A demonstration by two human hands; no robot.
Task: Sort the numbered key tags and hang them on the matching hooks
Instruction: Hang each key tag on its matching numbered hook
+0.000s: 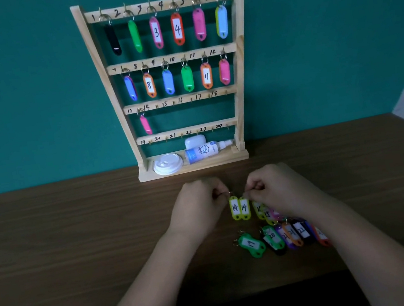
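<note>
Pale wooden hook rack [197, 166]: one, four rails. Yellow-green plastic tags marked 14 [235, 208]: two. White round lid [167, 163]: one. White spray bottle [204, 152]: one.

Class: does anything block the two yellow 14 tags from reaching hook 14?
Nothing visible does: only bare table lies between the yellow 14 tags and the rack, and hook 14 is free beside the pink tag.
</note>
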